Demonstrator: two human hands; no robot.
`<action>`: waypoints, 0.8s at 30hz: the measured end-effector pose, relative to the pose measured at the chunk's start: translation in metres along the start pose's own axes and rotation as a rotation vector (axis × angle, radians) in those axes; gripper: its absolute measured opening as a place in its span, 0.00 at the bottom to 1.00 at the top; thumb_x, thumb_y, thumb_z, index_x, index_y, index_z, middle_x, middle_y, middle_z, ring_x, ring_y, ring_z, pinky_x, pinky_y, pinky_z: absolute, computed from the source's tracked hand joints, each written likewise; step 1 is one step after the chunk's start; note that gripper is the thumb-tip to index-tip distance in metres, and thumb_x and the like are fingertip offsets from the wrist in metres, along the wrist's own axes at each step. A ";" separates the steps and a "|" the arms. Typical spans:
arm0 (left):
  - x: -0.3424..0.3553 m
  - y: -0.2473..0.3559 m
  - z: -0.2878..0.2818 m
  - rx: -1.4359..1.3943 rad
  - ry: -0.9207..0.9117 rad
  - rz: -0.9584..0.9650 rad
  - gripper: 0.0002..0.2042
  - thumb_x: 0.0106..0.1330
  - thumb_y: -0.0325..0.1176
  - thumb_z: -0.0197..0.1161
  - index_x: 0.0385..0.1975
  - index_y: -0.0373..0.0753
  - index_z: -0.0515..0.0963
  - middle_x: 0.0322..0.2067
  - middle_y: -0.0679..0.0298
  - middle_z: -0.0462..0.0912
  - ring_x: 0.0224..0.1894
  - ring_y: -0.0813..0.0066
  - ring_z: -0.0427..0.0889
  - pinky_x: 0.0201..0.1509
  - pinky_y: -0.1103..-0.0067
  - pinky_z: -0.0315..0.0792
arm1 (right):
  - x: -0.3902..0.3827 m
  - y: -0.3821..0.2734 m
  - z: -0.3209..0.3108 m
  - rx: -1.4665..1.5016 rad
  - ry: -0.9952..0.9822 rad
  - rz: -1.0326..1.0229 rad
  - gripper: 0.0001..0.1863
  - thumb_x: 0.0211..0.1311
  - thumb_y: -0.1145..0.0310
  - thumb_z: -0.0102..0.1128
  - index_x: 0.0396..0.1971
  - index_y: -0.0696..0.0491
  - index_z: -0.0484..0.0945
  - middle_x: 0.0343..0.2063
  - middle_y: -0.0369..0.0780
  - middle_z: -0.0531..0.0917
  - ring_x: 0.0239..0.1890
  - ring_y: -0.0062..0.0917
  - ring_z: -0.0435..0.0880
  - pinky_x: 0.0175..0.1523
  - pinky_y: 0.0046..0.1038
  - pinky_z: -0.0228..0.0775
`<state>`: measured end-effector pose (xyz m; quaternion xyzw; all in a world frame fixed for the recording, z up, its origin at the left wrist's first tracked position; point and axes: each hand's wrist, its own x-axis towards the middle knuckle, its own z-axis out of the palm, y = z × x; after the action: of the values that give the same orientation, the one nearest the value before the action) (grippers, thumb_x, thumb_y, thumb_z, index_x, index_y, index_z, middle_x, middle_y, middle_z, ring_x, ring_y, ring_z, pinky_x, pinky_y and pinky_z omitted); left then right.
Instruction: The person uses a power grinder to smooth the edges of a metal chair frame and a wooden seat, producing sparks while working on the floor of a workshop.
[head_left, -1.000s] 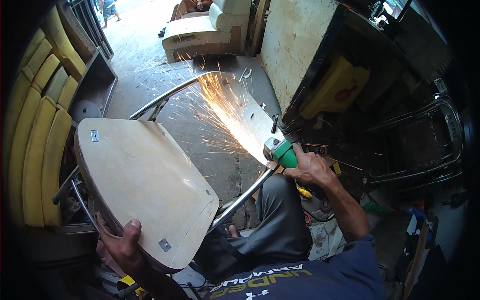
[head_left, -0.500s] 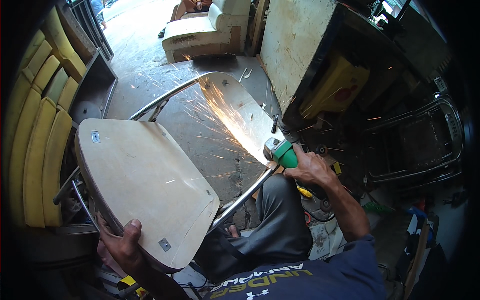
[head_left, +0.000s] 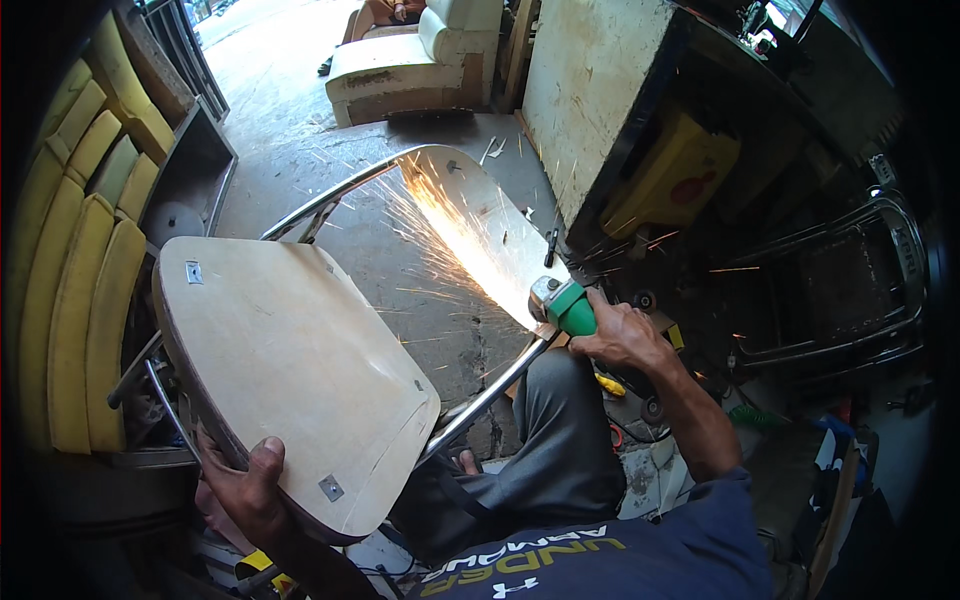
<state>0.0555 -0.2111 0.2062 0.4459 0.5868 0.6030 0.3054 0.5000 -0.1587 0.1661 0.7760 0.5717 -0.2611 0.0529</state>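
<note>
A chair frame of bright metal tube (head_left: 490, 396) lies tipped over in front of me, with a pale wooden seat panel (head_left: 290, 350) on the left and a second pale panel (head_left: 475, 205) farther off. My right hand (head_left: 630, 335) is wrapped round a green angle grinder (head_left: 565, 303). Its metal head meets the near end of the far panel, beside the tube. A bright stream of sparks (head_left: 450, 240) flies away and to the left along that panel. With the thumb on top, my left hand (head_left: 250, 485) grips the seat panel's near left edge; its fingers are mostly hidden underneath.
Yellow padded cushions (head_left: 85, 290) stand along the left. A worn pale armchair (head_left: 400, 70) and a seated person are at the back. On the right are a scuffed cabinet (head_left: 590, 90), a yellow container (head_left: 675, 175) and a black frame (head_left: 830, 290). A yellow-handled tool (head_left: 610, 384) lies near my knee.
The spark stream looks thicker and brighter, with stray sparks in different places. Both hands, the grinder and the chair hold nearly the same positions.
</note>
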 end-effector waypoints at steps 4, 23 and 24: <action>0.002 -0.001 -0.003 0.016 -0.024 0.009 0.36 0.49 0.36 0.71 0.61 0.28 0.69 0.47 0.58 0.80 0.46 0.71 0.78 0.55 0.75 0.71 | 0.001 -0.005 -0.002 -0.018 0.002 -0.014 0.45 0.46 0.48 0.67 0.64 0.56 0.66 0.41 0.60 0.86 0.46 0.58 0.86 0.55 0.50 0.77; -0.003 0.004 0.001 0.045 0.032 -0.037 0.38 0.46 0.37 0.71 0.61 0.30 0.69 0.47 0.58 0.79 0.46 0.70 0.78 0.56 0.74 0.72 | 0.030 -0.019 -0.028 0.150 0.143 0.022 0.49 0.48 0.46 0.66 0.71 0.50 0.62 0.48 0.57 0.85 0.52 0.53 0.85 0.60 0.45 0.76; -0.002 0.003 0.001 0.028 0.028 -0.040 0.38 0.46 0.37 0.71 0.61 0.30 0.69 0.46 0.58 0.79 0.46 0.70 0.78 0.56 0.74 0.72 | 0.037 -0.019 -0.028 0.185 0.161 0.014 0.50 0.47 0.46 0.66 0.71 0.50 0.62 0.49 0.57 0.85 0.52 0.52 0.85 0.60 0.44 0.76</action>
<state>0.0577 -0.2122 0.2086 0.4299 0.6081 0.5947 0.3028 0.5000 -0.1097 0.1771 0.7999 0.5423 -0.2492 -0.0632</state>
